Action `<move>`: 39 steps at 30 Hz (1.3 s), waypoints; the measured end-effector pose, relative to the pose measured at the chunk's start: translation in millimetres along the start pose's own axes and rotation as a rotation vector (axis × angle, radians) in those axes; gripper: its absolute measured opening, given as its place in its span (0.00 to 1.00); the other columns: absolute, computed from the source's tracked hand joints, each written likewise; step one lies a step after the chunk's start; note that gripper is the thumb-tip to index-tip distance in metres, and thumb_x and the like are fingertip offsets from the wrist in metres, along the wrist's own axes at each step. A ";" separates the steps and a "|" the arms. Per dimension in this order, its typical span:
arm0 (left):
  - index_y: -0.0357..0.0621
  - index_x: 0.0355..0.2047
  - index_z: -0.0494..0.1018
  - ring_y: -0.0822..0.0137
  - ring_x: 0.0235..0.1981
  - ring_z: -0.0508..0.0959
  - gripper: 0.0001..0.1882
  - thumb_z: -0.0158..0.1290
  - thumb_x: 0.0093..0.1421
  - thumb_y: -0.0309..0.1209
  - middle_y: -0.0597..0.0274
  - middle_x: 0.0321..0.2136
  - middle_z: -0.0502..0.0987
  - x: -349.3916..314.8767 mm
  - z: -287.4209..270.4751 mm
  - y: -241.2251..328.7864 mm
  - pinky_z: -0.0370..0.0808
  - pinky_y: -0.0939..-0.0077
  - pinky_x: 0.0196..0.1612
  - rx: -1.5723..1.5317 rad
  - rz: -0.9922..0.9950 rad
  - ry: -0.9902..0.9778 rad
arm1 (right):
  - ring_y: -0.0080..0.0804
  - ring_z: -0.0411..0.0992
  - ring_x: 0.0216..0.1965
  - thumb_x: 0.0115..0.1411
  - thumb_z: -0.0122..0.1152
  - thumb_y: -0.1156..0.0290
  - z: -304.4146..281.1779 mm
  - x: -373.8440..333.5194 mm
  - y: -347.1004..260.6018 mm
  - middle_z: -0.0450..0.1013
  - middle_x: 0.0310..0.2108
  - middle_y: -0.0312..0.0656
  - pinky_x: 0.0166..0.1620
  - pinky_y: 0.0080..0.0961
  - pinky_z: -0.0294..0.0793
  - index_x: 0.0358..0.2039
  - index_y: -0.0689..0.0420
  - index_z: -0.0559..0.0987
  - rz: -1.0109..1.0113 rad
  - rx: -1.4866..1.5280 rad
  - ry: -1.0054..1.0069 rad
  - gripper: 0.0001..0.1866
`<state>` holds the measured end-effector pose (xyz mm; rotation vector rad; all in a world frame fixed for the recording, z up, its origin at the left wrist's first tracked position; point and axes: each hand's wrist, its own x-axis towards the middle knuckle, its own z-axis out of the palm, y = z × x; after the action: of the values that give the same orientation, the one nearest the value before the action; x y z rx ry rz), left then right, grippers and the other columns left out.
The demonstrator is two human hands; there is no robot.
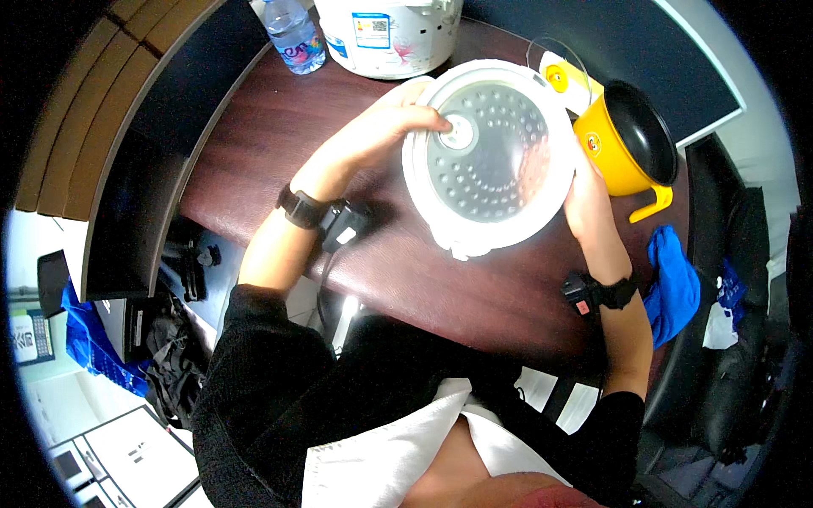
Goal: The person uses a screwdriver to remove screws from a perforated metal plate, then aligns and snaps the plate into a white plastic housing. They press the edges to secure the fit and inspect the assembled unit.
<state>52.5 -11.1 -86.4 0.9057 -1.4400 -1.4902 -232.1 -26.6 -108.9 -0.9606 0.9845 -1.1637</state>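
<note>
Between my two hands is a round white rice cooker lid (500, 157), its dimpled metal inner face turned up toward me. My left hand (391, 127) grips the lid's left rim, with the thumb pressed by the small round vent on the inner face. On the opposite rim, my right hand (589, 199) holds the lid from the side; most of its fingers are hidden behind it. The white rice cooker body (391, 42) with a floral print stands behind the lid at the far edge. Just right of the lid is a yellow pot (610, 148) with a black inside.
A water bottle (295, 38) stands left of the cooker. Behind the lid's right edge are a yellow-and-white item (566, 78) and a clear round rim. A blue cloth (673, 288) lies at the right edge of the dark red table (279, 152). Dark partitions border the table.
</note>
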 end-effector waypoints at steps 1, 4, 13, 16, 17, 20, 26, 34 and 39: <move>0.31 0.56 0.64 0.71 0.45 0.75 0.30 0.53 0.52 0.27 0.56 0.46 0.76 -0.6 4.5 4.6 0.71 0.79 0.50 0.065 0.022 -0.003 | 0.24 0.70 0.47 0.67 0.50 0.59 -2.3 6.9 -1.9 0.72 0.46 0.42 0.50 0.22 0.70 0.52 0.64 0.71 -0.146 -0.180 0.043 0.21; 0.31 0.52 0.67 0.71 0.41 0.75 0.26 0.53 0.52 0.28 0.57 0.42 0.76 -5.7 18.6 25.8 0.72 0.78 0.46 0.250 0.068 0.052 | 0.28 0.71 0.45 0.65 0.54 0.71 0.6 17.2 -24.2 0.72 0.44 0.43 0.49 0.24 0.70 0.49 0.64 0.71 -0.638 -0.620 0.099 0.15; 0.30 0.47 0.69 0.61 0.38 0.77 0.25 0.57 0.50 0.31 0.48 0.36 0.76 -17.6 75.6 74.2 0.73 0.71 0.43 0.546 0.153 -0.015 | 0.34 0.71 0.20 0.68 0.45 0.60 93.0 -5.0 -93.2 0.70 0.18 0.43 0.27 0.29 0.68 0.19 0.63 0.75 -1.017 -0.830 -0.366 0.24; 0.31 0.51 0.65 0.59 0.42 0.76 0.29 0.57 0.49 0.30 0.46 0.39 0.75 -23.1 79.3 60.7 0.73 0.68 0.46 0.539 0.237 0.016 | 0.38 0.69 0.17 0.67 0.44 0.61 84.7 -2.3 -92.7 0.68 0.15 0.44 0.23 0.30 0.66 0.15 0.61 0.72 -1.117 -0.811 -0.332 0.25; 0.31 0.52 0.64 0.59 0.42 0.76 0.29 0.56 0.49 0.30 0.46 0.39 0.75 -26.5 80.7 55.5 0.72 0.67 0.47 0.505 0.234 0.026 | 0.39 0.70 0.17 0.67 0.44 0.61 80.3 -2.5 -94.1 0.68 0.15 0.44 0.24 0.29 0.66 0.15 0.61 0.72 -1.116 -0.792 -0.332 0.25; 0.33 0.54 0.61 0.58 0.43 0.76 0.30 0.54 0.50 0.28 0.45 0.40 0.75 -29.9 84.1 47.3 0.72 0.67 0.47 0.412 0.238 0.014 | 0.44 0.67 0.16 0.64 0.47 0.65 74.6 2.1 -95.9 0.64 0.14 0.45 0.22 0.31 0.64 0.16 0.58 0.71 -1.342 -0.944 -0.394 0.20; 0.31 0.56 0.60 0.58 0.42 0.76 0.30 0.51 0.52 0.26 0.44 0.39 0.76 -27.0 97.7 51.0 0.72 0.68 0.45 0.450 0.280 0.010 | 0.44 0.63 0.14 0.60 0.48 0.70 75.8 1.0 -86.4 0.61 0.12 0.44 0.20 0.34 0.61 0.14 0.59 0.67 -1.431 -0.909 -0.374 0.17; 0.30 0.57 0.59 0.58 0.42 0.77 0.30 0.52 0.54 0.28 0.45 0.39 0.76 -19.0 103.3 51.6 0.72 0.69 0.45 0.527 0.296 0.000 | 0.43 0.65 0.16 0.58 0.47 0.74 64.1 0.1 -90.0 0.64 0.14 0.43 0.22 0.32 0.64 0.15 0.59 0.68 -1.439 -0.886 -0.368 0.15; 0.32 0.55 0.62 0.56 0.45 0.75 0.29 0.53 0.61 0.40 0.44 0.42 0.74 -13.5 107.5 54.3 0.71 0.66 0.47 0.510 0.363 -0.032 | 0.41 0.69 0.24 0.58 0.45 0.73 48.2 -10.0 -88.5 0.69 0.22 0.45 0.30 0.30 0.68 0.24 0.61 0.72 -1.300 -0.925 -0.306 0.09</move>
<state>-36.7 43.4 -25.2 0.8535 -1.9346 -0.8864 -211.2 -24.8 -9.8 -2.6761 0.5475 -1.4736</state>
